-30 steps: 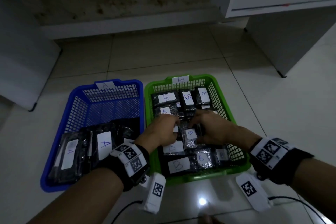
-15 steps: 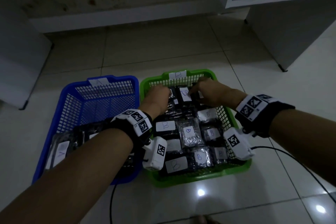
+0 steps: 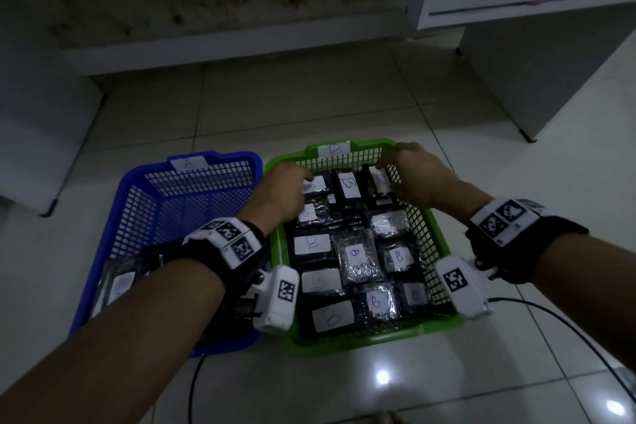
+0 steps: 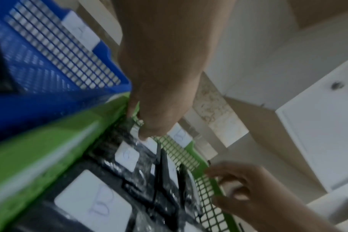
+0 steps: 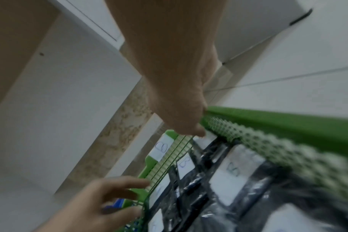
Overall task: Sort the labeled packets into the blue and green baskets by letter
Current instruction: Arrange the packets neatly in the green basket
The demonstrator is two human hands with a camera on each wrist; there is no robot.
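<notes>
While both hands work at the far end of the green basket, I log the scene from near to far.

Nearest, on the floor: green basket [image 3: 285, 289], B-labeled packets [image 3: 332, 317] lying flat in rows, white labels up. To its left, touching or just beside it: blue basket [image 3: 103, 268], with a few packets [image 3: 118, 284] at its near end, mostly hidden under my left forearm; their letters are unreadable here.

Mid-basket: more B packets, one foil-wrapped packet [image 3: 356, 260] among them.

Far row: left hand [image 3: 280, 193], fingers bent down onto the far-left packet [image 3: 315, 186], touching its label; whether it pinches I cannot tell. Right hand [image 3: 418, 175], fingers loosely spread, tips on the far-right packet [image 3: 380, 179] by the mesh wall; nothing is plainly held.

Step, as I judge it: tidying the B row, sorting nearly done. No loose packets show on the floor.

Next move calls for: seating the far packets flat, then withdrawing both hands without catching the mesh.
</notes>
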